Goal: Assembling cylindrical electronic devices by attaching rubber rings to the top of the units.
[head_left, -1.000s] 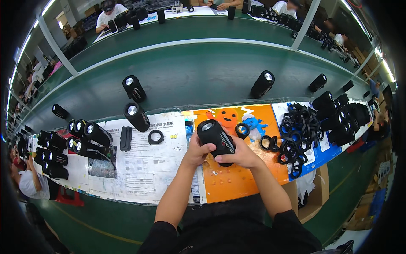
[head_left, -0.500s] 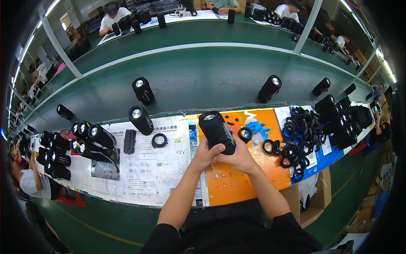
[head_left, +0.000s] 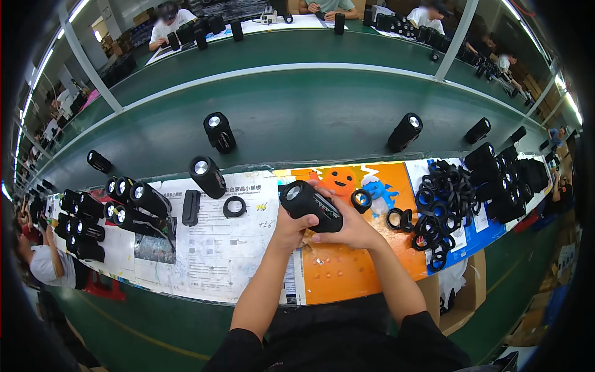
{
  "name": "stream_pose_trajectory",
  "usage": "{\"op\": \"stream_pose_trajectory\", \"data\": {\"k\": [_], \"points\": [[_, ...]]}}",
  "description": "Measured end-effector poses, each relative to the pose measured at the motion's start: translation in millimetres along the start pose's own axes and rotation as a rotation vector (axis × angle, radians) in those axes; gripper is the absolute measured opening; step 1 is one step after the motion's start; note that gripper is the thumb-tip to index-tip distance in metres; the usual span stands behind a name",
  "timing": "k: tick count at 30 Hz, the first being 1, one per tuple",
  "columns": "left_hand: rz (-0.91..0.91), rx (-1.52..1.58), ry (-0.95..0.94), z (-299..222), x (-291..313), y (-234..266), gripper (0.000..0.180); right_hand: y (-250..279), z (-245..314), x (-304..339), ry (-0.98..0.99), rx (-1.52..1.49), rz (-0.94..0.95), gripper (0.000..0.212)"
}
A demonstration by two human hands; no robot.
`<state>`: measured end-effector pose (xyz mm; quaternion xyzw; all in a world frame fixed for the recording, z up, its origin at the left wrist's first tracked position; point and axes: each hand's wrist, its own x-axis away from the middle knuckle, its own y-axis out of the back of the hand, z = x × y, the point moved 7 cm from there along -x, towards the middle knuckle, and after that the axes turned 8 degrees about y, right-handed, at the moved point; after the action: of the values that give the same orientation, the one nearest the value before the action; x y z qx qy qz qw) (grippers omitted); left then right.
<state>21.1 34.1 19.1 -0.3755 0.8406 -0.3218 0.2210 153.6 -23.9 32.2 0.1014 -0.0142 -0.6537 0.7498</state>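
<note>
Left hand (head_left: 290, 230) and right hand (head_left: 356, 227) both grip the speaker (head_left: 310, 207), its long axis slanting far-left to near-right, over the orange mat's (head_left: 347, 270) left part, apparently lifted clear of it.

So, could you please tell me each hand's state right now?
Left hand: closed, holding the black cylinder from its left side.
Right hand: closed, holding the same black cylinder from its right side.

There's room from the black tube (head_left: 317, 204) to the table's (head_left: 344, 282) near edge; black rings (head_left: 451, 185) block toward the right end.
</note>
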Motion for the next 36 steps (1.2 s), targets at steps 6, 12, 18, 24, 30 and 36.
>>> {"op": "stream_pose_trajectory", "data": {"k": [6,12,18,24,30,36], "points": [[-0.072,-0.038,-0.095,-8,3,12,0.071,-13,5,-1,0.059,0.195,-0.065,0.083],[0.074,-0.008,-0.086,-16,-6,-2,0.084,-15,13,14,0.125,0.225,-0.165,0.074],[-0.071,-0.043,-0.123,-6,0,4,0.093,-22,7,28,0.030,0.275,-0.246,0.079],[0.004,0.201,-0.036,20,-8,9,0.096,-31,15,40,0.221,0.539,-0.385,0.082],[0.139,0.269,0.008,24,-5,-1,0.100,-31,32,39,0.207,0.449,-0.450,0.073],[-0.178,-0.081,-0.057,0,3,3,0.097,-21,30,38,0.092,0.548,-0.403,0.078]]}}
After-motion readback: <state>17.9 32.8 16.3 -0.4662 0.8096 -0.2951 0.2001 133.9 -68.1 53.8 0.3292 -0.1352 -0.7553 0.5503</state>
